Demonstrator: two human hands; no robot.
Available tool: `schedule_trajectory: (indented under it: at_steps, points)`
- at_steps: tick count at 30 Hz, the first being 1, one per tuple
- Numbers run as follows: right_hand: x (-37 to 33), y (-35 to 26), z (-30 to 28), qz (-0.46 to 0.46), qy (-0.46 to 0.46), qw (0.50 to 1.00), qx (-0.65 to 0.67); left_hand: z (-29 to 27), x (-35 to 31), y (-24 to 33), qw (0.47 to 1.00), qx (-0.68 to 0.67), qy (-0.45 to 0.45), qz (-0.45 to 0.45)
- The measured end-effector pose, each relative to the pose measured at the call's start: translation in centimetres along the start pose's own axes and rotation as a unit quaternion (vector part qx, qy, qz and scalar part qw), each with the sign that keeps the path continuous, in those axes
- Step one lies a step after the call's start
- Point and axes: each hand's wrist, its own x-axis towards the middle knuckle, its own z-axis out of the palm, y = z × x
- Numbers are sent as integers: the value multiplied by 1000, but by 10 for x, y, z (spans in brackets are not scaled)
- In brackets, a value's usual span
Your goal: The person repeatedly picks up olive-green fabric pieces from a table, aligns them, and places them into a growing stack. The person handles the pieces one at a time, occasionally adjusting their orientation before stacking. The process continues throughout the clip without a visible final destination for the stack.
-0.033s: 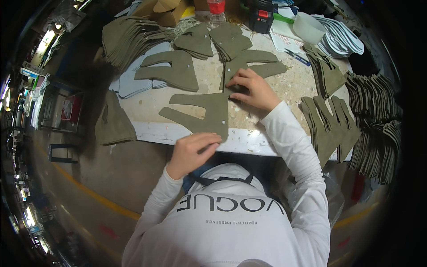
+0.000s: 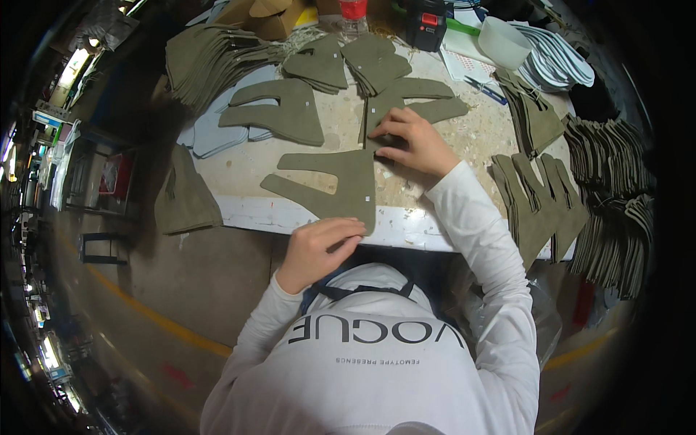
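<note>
A flat olive fork-shaped fabric piece [image 2: 355, 177] lies in front of me, its two prongs pointing left and a small white tag near its right edge. At its lower right corner, by the table's front edge, my left hand [image 2: 319, 246] is closed, fingers over the corner and thumb just below. My right hand [image 2: 413, 145] bends its fingers at the upper right corner of that piece, thumb against it. Its index fingertip meets the edge of a second olive piece [image 2: 388, 101], whose prongs point right. Another olive piece [image 2: 301, 116] with a tag lies farther left, over pale blue pieces [image 2: 214, 134].
Stacks of olive pieces lie at the back left [image 2: 210, 65] and along the right side [image 2: 536, 210]. Bundled olive pieces [image 2: 612, 210] hang off the right edge. A black-and-red battery-like block [image 2: 426, 25], a white translucent tub [image 2: 504, 43], a blue cutter [image 2: 487, 90] and a bottle [image 2: 354, 14] stand behind.
The fork-shaped piece and my left hand have shifted very slightly to the right. My right hand has hardly moved.
</note>
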Motion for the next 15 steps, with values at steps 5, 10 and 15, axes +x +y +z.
schedule_trajectory:
  at_steps: [5, 10, 15]
  points:
    - [9, 2, -2, 19, -14, 1000, -11, 29, -14, -8, 995, 71, 11, 73]
    - [11, -5, 5, 39, 4, 995, -94, 34, -20, -11, 993, 75, 23, 88]
    - [13, 11, 0, 60, 47, 996, 46, 36, -22, -11, 994, 60, 39, 86]
